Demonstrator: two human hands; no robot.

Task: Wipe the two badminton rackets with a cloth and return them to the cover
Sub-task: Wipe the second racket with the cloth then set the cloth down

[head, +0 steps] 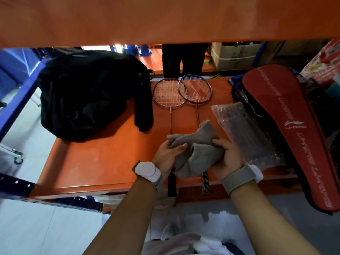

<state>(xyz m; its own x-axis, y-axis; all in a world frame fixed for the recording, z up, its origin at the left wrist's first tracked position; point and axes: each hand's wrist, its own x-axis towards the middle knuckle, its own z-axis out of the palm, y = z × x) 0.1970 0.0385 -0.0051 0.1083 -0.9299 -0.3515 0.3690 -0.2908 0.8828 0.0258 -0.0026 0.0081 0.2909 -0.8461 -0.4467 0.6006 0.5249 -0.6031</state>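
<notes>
Two rackets (pixel 184 96) flat on the orange shelf (pixel 95 159), side by side, heads overlapping at the far end, beyond the fingertips; shafts running back toward the body; grips passing under the hands and overhanging the near shelf edge. Long axis of each: far-to-near, roughly in line with the forearms. Left racket (pixel 168 92), red-framed, black grip just below the left hand (pixel 166 157); right racket (pixel 195 89), blue-framed, patterned grip just below the right hand (pixel 227 159). Grey cloth (pixel 200 151) bunched between both hands, directly above the two shafts, not yet seen touching either racket. Left fingers (pixel 181 146) curled narrow, thumb pinching a fold of cloth; right fingers (pixel 217 141) wrapped over the opposite side, closed on cloth. Judged step: cloth being gathered before the first wipe; wiping not begun. Next move judged to call for one hand freed to lift a grip while the other slides the cloth outward along the shaft; each hand equally near its own racket. Outward of the right fingers: clear plastic sleeve (pixel 244 133), then red cover (pixel 287 129), open, long axis also far-to-near. Outward of the left fingers: black bag (pixel 88 92), well apart from the grips. Risk judged: cloth snagging the overlapped heads.
</notes>
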